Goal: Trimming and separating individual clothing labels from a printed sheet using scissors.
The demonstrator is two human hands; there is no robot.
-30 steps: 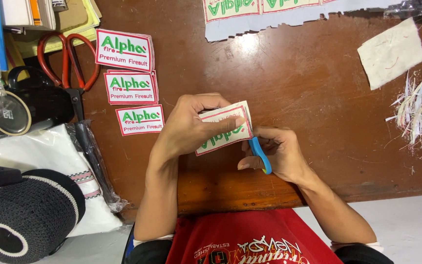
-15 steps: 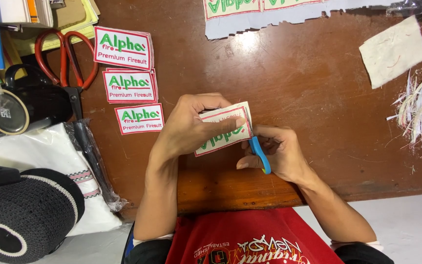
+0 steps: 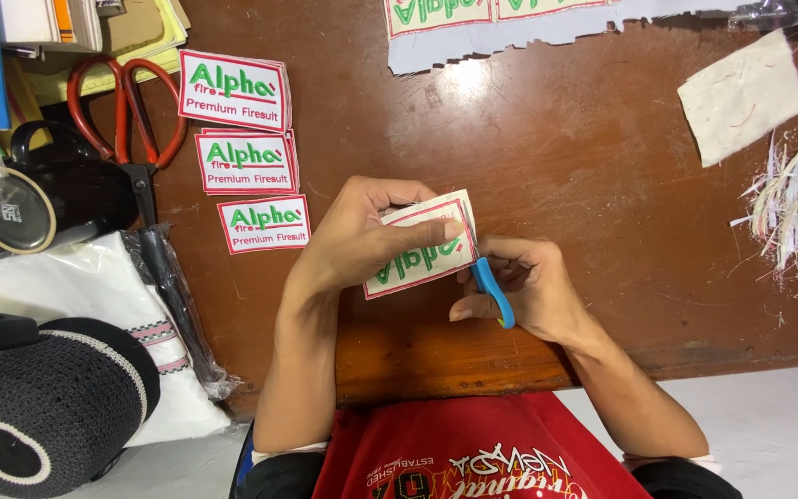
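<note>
Our left hand (image 3: 357, 242) grips the embroidered patch (image 3: 420, 245); at its 3 o'clock, our right hand (image 3: 517, 288) grips blue-handled snips (image 3: 492, 292).

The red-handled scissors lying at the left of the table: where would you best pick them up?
By the two handle loops of the red-handled scissors, coming from above. They lie flat, loops bare toward the table's far edge, while the blades point toward the person under a plastic-wrapped bundle.
</note>
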